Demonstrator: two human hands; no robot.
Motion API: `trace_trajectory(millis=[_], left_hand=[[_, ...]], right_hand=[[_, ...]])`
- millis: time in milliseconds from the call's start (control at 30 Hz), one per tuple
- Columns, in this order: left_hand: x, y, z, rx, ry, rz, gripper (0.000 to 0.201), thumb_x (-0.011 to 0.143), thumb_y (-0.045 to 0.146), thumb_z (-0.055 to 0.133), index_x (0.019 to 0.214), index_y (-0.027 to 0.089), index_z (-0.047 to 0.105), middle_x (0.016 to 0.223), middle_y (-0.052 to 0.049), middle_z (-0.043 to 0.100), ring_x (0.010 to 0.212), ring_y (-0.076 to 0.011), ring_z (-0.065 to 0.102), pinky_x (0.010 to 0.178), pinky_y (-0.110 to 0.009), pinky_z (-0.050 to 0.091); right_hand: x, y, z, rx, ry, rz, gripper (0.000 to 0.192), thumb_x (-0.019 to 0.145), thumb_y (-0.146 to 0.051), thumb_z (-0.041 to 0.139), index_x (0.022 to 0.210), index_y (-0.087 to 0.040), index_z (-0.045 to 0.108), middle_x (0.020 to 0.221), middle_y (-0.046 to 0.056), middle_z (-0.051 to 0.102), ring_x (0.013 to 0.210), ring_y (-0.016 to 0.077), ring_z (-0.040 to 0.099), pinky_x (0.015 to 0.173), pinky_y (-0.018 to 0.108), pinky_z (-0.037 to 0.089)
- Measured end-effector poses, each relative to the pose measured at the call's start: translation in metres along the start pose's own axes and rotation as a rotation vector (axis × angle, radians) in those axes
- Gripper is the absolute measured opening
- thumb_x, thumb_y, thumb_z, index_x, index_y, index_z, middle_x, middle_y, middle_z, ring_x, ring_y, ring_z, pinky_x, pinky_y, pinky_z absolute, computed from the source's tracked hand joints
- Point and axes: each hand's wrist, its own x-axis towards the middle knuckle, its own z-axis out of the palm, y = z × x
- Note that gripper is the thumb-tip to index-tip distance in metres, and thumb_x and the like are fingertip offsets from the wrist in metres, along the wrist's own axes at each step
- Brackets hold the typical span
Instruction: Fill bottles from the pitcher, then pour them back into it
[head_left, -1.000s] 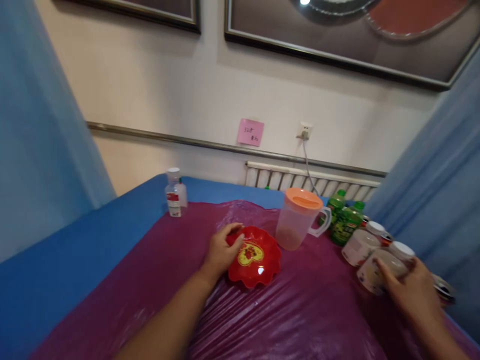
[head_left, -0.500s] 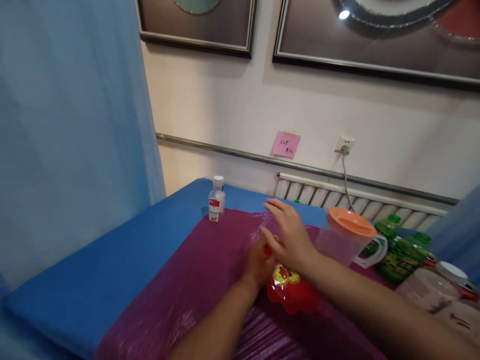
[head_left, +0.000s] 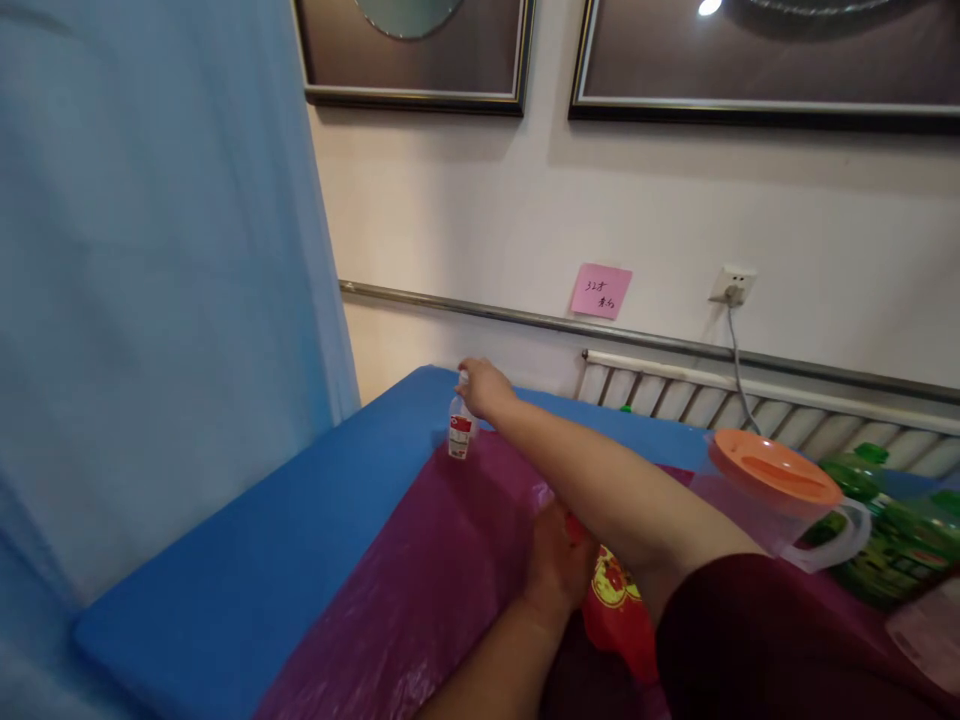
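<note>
A blue curtain point(head_left: 150, 260) hangs along the left side, and a pale wall point(head_left: 465, 200) with two framed pictures point(head_left: 412, 50) rises behind the bench point(head_left: 247, 550), which is covered in blue with a purple plastic sheet point(head_left: 420, 590) laid over most of it. A radiator point(head_left: 750, 400) runs along the wall past the far edge, with a pink note point(head_left: 601, 291) and a socket point(head_left: 733, 285) above it. Toward the right edge stands a clear jug point(head_left: 765, 505) with an orange lid, and just beyond it are green bottles point(head_left: 885, 530). A red plate point(head_left: 619, 610) lies on the sheet near the middle, largely hidden by the right forearm that crosses over it. The left hand point(head_left: 553, 560) rests on the plate's left rim, its fingers bent over the rim. The right hand point(head_left: 484, 388) reaches across to the far left corner of the sheet, where a small clear bottle point(head_left: 459, 435) with a red-and-white label stands upright; the fingers curl down over the bottle's top and touch it, though I cannot tell whether they grip it firmly.
</note>
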Motion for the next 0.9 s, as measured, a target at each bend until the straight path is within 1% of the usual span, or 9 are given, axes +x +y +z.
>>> trace_trajectory(millis=[167, 267, 367, 433, 500, 533, 633, 733, 900], left_hand=[[0.003, 0.003, 0.001, -0.008, 0.009, 0.007, 0.023, 0.077, 0.025, 0.073, 0.099, 0.017, 0.075, 0.096, -0.009, 0.078, 0.085, -0.0233, 0.070, 0.078, -0.032, 0.054], [0.008, 0.005, 0.001, -0.118, 0.082, -0.030, 0.032, 0.072, 0.034, 0.079, 0.099, 0.017, 0.075, 0.093, -0.008, 0.078, 0.083, -0.0221, 0.070, 0.079, -0.032, 0.054], [0.016, 0.004, -0.003, -0.181, 0.157, -0.092, 0.033, 0.068, 0.041, 0.079, 0.088, 0.015, 0.073, 0.082, -0.007, 0.076, 0.072, -0.0195, 0.069, 0.068, -0.030, 0.055], [0.022, 0.003, -0.006, -0.166, 0.176, -0.103, 0.029, 0.070, 0.040, 0.077, 0.084, 0.015, 0.070, 0.077, -0.005, 0.074, 0.066, -0.0174, 0.067, 0.065, -0.029, 0.054], [0.025, 0.004, -0.008, -0.121, 0.207, -0.059, 0.035, 0.071, 0.036, 0.076, 0.100, 0.017, 0.068, 0.092, -0.006, 0.074, 0.079, -0.0187, 0.070, 0.075, -0.031, 0.056], [0.025, 0.005, -0.008, -0.046, 0.221, 0.002, 0.045, 0.071, 0.033, 0.076, 0.111, 0.018, 0.066, 0.104, -0.008, 0.073, 0.089, -0.0206, 0.070, 0.083, -0.034, 0.055], [0.021, 0.013, -0.005, 0.483, 0.169, 0.394, 0.071, 0.075, 0.031, 0.075, 0.141, 0.019, 0.050, 0.138, -0.015, 0.059, 0.124, -0.0299, 0.058, 0.106, -0.048, 0.046], [0.014, 0.021, -0.001, 0.872, 0.028, 0.728, 0.076, 0.080, 0.031, 0.073, 0.149, 0.020, 0.040, 0.147, -0.016, 0.052, 0.138, -0.0341, 0.045, 0.115, -0.054, 0.034], [0.014, 0.024, -0.002, 1.069, -0.010, 0.863, 0.060, 0.080, 0.023, 0.068, 0.137, 0.019, 0.052, 0.130, -0.015, 0.061, 0.125, -0.0342, 0.051, 0.112, -0.052, 0.033]], right_hand=[[-0.066, 0.025, -0.034, 0.142, 0.190, -0.065, 0.038, 0.091, -0.021, 0.063, 0.128, -0.019, 0.058, 0.130, 0.011, 0.063, 0.121, 0.0231, 0.059, 0.102, 0.037, 0.046], [-0.134, 0.046, -0.068, 0.267, 0.316, -0.088, 0.043, 0.096, -0.026, 0.054, 0.138, -0.021, 0.047, 0.131, 0.011, 0.061, 0.116, 0.0203, 0.062, 0.097, 0.035, 0.051], [-0.208, 0.071, -0.099, 0.609, 0.497, -0.191, 0.046, 0.096, -0.029, 0.057, 0.140, -0.026, 0.046, 0.134, 0.010, 0.060, 0.118, 0.0222, 0.062, 0.099, 0.040, 0.052], [-0.249, 0.089, -0.114, 0.598, 0.635, -0.169, 0.045, 0.092, -0.028, 0.063, 0.136, -0.028, 0.051, 0.133, 0.010, 0.060, 0.121, 0.0240, 0.061, 0.103, 0.044, 0.049], [-0.277, 0.107, -0.122, 0.519, 0.771, -0.102, 0.045, 0.088, -0.029, 0.069, 0.131, -0.026, 0.056, 0.129, 0.011, 0.061, 0.121, 0.0257, 0.060, 0.105, 0.047, 0.047], [-0.286, 0.115, -0.123, 0.494, 0.824, -0.063, 0.045, 0.086, -0.030, 0.071, 0.128, -0.025, 0.057, 0.127, 0.011, 0.062, 0.120, 0.0261, 0.060, 0.105, 0.047, 0.047], [-0.298, 0.129, -0.115, 0.544, 0.869, 0.053, 0.044, 0.085, -0.035, 0.072, 0.125, -0.023, 0.057, 0.117, 0.010, 0.065, 0.108, 0.0238, 0.064, 0.096, 0.043, 0.052], [-0.301, 0.132, -0.099, 0.706, 0.813, 0.131, 0.043, 0.085, -0.038, 0.072, 0.122, -0.022, 0.055, 0.108, 0.007, 0.067, 0.094, 0.0202, 0.067, 0.085, 0.038, 0.056], [-0.311, 0.138, -0.088, 0.756, 0.746, 0.158, 0.039, 0.089, -0.040, 0.069, 0.120, -0.021, 0.057, 0.109, 0.008, 0.067, 0.094, 0.0204, 0.067, 0.083, 0.035, 0.055]])
